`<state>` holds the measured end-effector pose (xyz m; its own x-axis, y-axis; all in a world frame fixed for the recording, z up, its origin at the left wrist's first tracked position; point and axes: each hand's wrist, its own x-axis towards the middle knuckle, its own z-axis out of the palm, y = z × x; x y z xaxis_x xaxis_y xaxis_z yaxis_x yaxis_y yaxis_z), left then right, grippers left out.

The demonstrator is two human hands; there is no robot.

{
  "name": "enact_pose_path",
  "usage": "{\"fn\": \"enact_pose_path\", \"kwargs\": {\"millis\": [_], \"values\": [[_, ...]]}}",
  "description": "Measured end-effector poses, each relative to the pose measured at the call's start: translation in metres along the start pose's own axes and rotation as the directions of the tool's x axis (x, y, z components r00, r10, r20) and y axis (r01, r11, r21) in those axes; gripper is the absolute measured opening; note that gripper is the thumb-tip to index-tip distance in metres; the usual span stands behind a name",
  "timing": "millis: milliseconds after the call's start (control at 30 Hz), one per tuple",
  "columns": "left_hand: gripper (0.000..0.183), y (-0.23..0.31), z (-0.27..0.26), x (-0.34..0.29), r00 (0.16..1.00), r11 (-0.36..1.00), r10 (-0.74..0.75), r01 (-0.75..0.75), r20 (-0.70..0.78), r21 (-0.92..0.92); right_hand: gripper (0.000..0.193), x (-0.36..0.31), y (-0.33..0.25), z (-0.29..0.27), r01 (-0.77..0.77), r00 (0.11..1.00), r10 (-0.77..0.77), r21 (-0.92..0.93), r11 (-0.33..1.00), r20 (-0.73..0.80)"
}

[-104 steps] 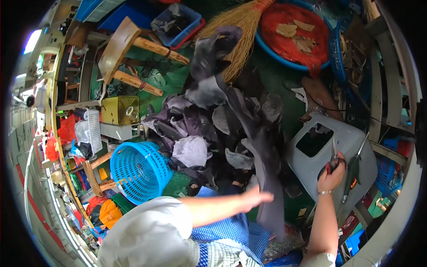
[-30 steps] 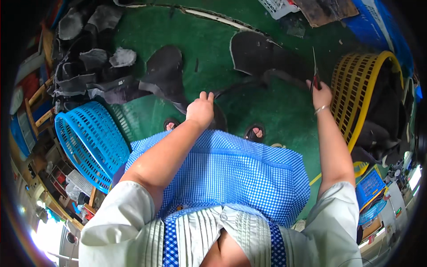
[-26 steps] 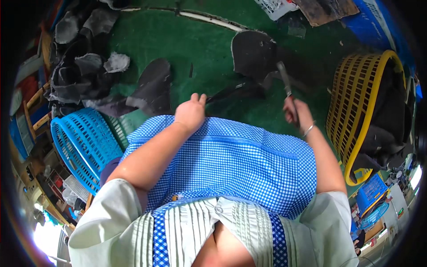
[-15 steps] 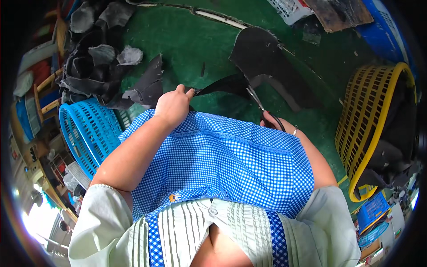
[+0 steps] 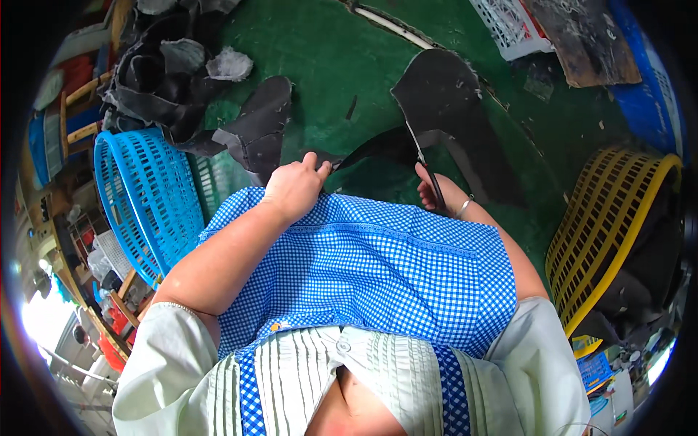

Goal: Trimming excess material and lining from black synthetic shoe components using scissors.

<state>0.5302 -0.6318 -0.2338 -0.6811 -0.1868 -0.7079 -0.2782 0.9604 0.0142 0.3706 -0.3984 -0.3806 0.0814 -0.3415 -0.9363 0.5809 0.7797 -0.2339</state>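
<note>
My left hand [image 5: 297, 187] pinches the near-left end of a dark strip [image 5: 374, 149] of thick black fabric between thumb and fingers. The strip runs right to a larger black fabric piece [image 5: 440, 87] with a rounded far end, lying on the green surface. My right hand [image 5: 445, 190] is wrapped around the black handles of a pair of scissors [image 5: 420, 151]. Their narrow blades point away from me, against the fabric where strip and larger piece come together. Whether the blades are fully closed is hard to make out. Another black scrap [image 5: 262, 120] lies beyond my left hand.
A heap of black and grey scraps [image 5: 156, 87] lies at the far left, above a blue plastic basket [image 5: 156, 211]. On the right stands a yellow basket [image 5: 600, 225] with dark fabric inside. A white crate [image 5: 520, 40] and a worn board [image 5: 585, 43] are at the far right.
The scissors have turned more upright, and their blades look closer together. My right hand's fingers have loosened somewhat around the handles. The whole view has shifted; my left hand keeps its pinch.
</note>
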Motion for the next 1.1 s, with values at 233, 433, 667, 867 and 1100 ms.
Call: {"fn": "enact_pose_path", "kwargs": {"millis": [233, 433, 667, 867, 1100], "values": [[0.04, -0.003, -0.003, -0.022, 0.995, 0.997, 0.022, -0.028, -0.094, -0.068, 0.057, -0.026, -0.03, 0.02, 0.229, 0.918, -0.291, -0.241, 0.943, -0.269], [0.036, 0.013, -0.031, -0.034, 0.973, 0.962, 0.048, -0.106, -0.226, -0.25, 0.058, -0.089, -0.095, 0.042, 0.824, 0.338, -0.889, -0.553, 0.121, 0.309], [0.063, -0.063, -0.07, -0.001, 0.935, 0.782, 0.125, -0.299, -0.332, -0.548, 0.028, -0.146, -0.135, 0.055, 0.641, 0.076, -0.996, -0.767, 0.023, 0.034], [0.029, -0.071, -0.036, 0.029, 0.97, 0.765, -0.083, -0.084, -0.227, -0.638, 0.029, -0.174, -0.127, -0.024, 0.384, -0.427, -0.874, -0.922, 0.058, -0.233], [0.028, 0.019, -0.056, 0.074, 0.993, 0.986, 0.06, -0.075, -0.104, -0.15, 0.019, -0.078, 0.036, -0.098, 0.301, 0.125, -0.619, -0.564, 0.769, -0.776]]}}
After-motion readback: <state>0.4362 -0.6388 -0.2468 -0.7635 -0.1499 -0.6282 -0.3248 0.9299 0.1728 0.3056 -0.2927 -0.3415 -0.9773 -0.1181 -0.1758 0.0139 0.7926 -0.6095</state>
